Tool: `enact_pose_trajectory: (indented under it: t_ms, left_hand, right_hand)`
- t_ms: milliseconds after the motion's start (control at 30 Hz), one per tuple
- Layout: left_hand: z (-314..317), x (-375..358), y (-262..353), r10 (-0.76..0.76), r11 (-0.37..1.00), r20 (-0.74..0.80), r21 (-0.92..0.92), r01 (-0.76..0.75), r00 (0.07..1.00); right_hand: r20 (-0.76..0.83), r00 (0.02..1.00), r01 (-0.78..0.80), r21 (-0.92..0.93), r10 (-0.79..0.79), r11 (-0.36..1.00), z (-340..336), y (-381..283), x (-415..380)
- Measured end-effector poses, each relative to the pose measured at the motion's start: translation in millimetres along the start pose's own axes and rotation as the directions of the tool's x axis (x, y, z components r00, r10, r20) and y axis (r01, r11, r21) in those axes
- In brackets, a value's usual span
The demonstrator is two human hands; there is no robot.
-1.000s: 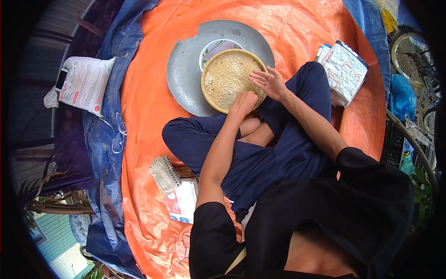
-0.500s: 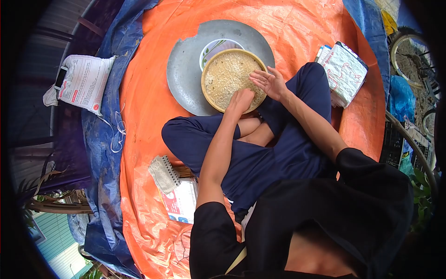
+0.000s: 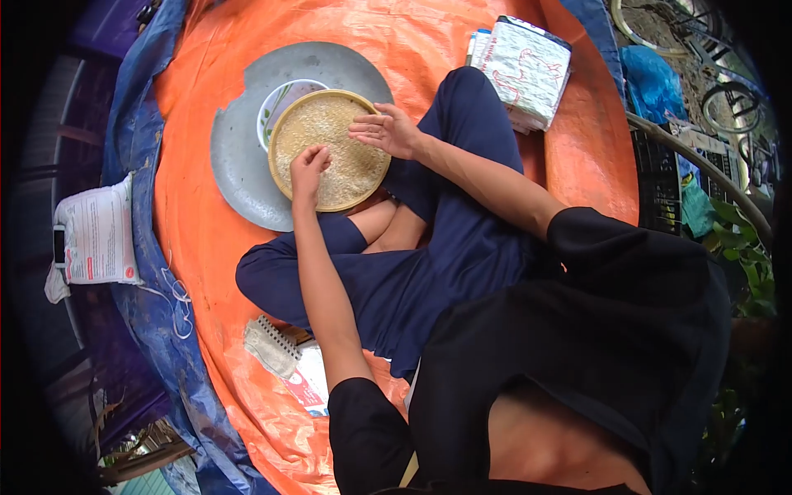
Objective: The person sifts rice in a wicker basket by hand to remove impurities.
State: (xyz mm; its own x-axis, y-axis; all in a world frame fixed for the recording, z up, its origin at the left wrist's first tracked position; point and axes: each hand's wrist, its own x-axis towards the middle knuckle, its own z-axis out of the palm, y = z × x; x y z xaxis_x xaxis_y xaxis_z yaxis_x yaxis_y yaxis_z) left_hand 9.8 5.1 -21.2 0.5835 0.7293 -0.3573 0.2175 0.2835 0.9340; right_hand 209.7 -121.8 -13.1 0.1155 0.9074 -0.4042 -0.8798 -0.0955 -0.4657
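Note:
A round shallow sieve [image 3: 384, 169] with a yellow rim holds a layer of pale grain. It rests partly over a white bowl with a leaf pattern [image 3: 272, 111], on a large grey metal tray [image 3: 235, 165]. Over the left part of the grain is my left hand [image 3: 310, 165], its fingers curled together; what they hold, if anything, is too small to name. My right hand [image 3: 388, 132] is over the upper right of the sieve, fingers stretched out and held together, thumb apart, with nothing in it.
Orange tarpaulin [image 3: 198, 264] lies beneath my crossed legs. A white printed packet [image 3: 528, 70] is at the upper right. On the left lies a white sack [image 3: 99, 235] with a phone on it. A spiral notebook [image 3: 272, 346] and papers [image 3: 309, 379] lie beside my left knee.
The view has shifted, so the scene sits further left. My left hand has moved from the sieve's lower right part to its left part. My right hand remains stretched out over the right side.

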Motion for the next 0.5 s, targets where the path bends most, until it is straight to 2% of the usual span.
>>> enact_pose_trajectory:
  t_ms: [67, 167, 267, 367, 500]
  left_hand:
    - [-10, 4, -5, -0.053, 0.994, -0.035, -0.095, 0.05, 0.998]
    - [-14, 1, -4, -0.089, 0.994, -0.057, -0.069, 0.085, 0.994]
    - [-10, -7, 7, -0.063, 0.997, -0.081, 0.041, 0.067, 0.995]
    - [-13, -6, 6, 0.108, 0.921, -0.138, 0.386, -0.047, 0.985]
    - [-5, -17, 23, 0.225, 0.802, -0.217, 0.594, -0.054, 0.95]
  right_hand:
    - [-0.001, 1.0, 0.008, 0.0, -0.008, 1.0, -2, -1, 1]
    - [-0.01, 1.0, 0.008, 0.008, -0.008, 1.0, 1, -1, 1]
    - [-0.011, 1.0, 0.006, 0.015, -0.006, 1.0, 1, -1, 1]
    - [-0.005, 1.0, 0.001, 0.016, -0.001, 1.0, 1, -2, 1]
    - [-0.014, 1.0, 0.002, 0.017, -0.002, 1.0, 2, -1, 0]
